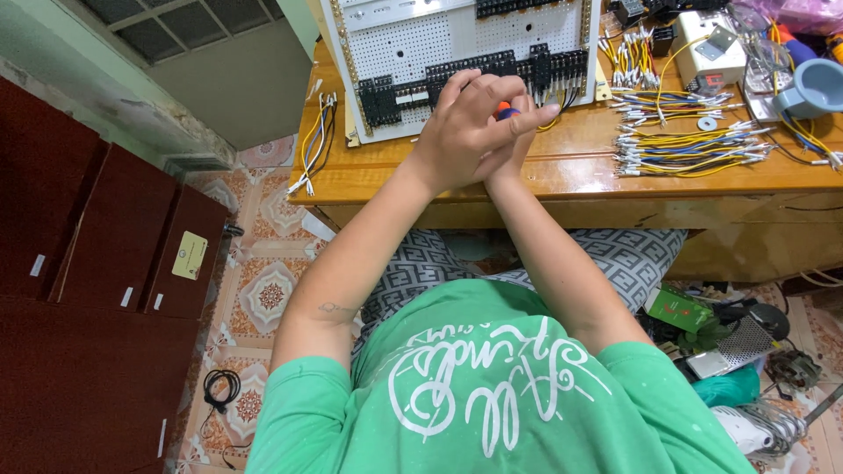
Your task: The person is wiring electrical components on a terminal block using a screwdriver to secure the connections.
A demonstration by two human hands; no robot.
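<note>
1. Head view, the grip: the left hand (pixel 461 132) is seen laid over the right hand (pixel 518 140), both raised just in front of the white perforated metal mounting panel (pixel 413 44). Between the closed fingers a small orange-and-blue tool handle (pixel 503 110) is glimpsed; it is pinched there, though which hand bears the hold cannot be told, since the left hand covers most of it.

2. Head view, the key relation: the row of black plastic terminal blocks (pixel 474 70) lies directly beyond the fingertips, away from the body, running left to right across the panel. The handle is pointed towards that row; its tip is hidden behind the fingers, so contact with the blocks cannot be confirmed. The two hands are about equally near.

3. Head view, surroundings: the panel is propped on a glossy brown wooden table (pixel 571 167). To the right, well apart from the hands, bundles of yellow and blue wires with white ferrule ends (pixel 689 145) are laid flat, their long axes parallel to the table's edge.
</note>
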